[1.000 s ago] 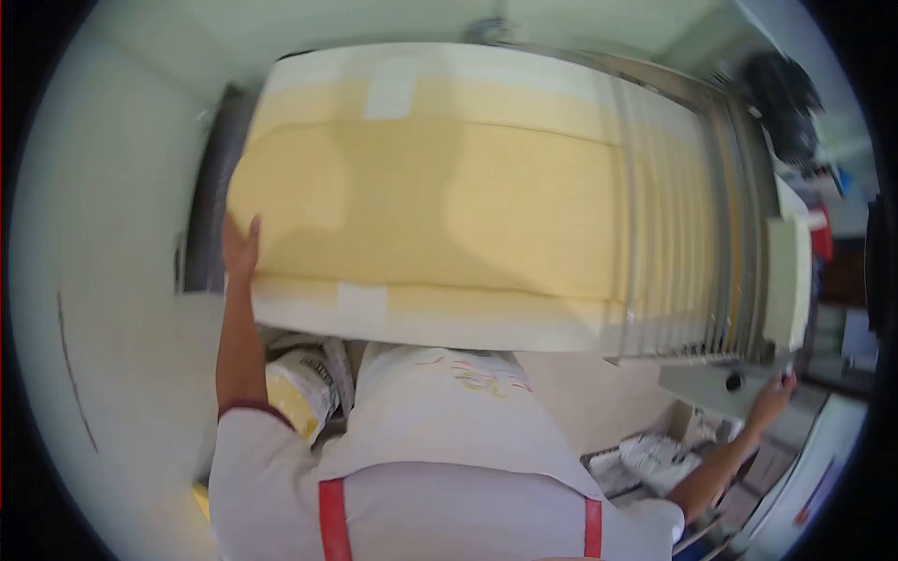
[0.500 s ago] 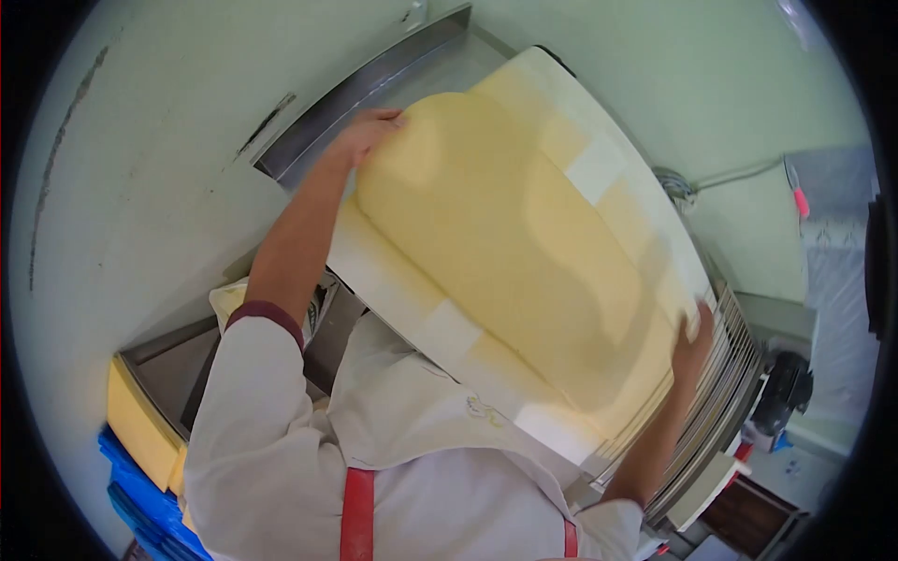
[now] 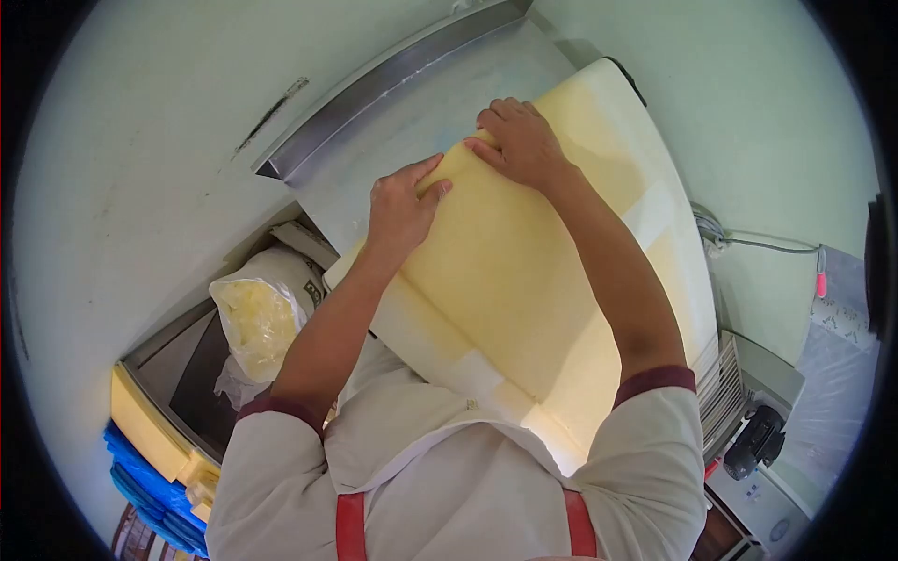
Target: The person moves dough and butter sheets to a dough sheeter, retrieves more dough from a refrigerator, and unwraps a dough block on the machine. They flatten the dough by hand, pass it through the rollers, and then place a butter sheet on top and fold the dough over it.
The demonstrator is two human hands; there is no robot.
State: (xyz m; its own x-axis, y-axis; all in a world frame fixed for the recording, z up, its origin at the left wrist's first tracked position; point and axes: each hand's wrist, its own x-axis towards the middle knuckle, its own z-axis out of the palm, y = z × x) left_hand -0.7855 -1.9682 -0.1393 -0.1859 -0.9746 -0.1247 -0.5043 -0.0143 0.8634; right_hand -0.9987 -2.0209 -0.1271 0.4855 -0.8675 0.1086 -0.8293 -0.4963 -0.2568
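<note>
A broad, smooth sheet of yellow dough (image 3: 505, 271) lies along a white belt (image 3: 669, 168) marked with yellow patches. My left hand (image 3: 402, 206) pinches the sheet's far edge near its left corner, thumb and fingers on either side. To its right, my right hand (image 3: 522, 145) has its fingers curled over the same edge, with the thumb on top. The fingertips beyond the edge are partly hidden. My right forearm crosses above the sheet and covers part of it.
Beyond the belt lies a metal tray-like surface (image 3: 421, 122) with a raised rim. An opened bag with yellowish contents (image 3: 257, 323) stands at left. A wire rack (image 3: 718, 393) and a black motor (image 3: 756, 441) are at right. A cable (image 3: 711, 229) hangs by the wall.
My right hand has moved from the sheet's near right end to its far edge. My left hand has shifted right along that edge. The view has turned slightly.
</note>
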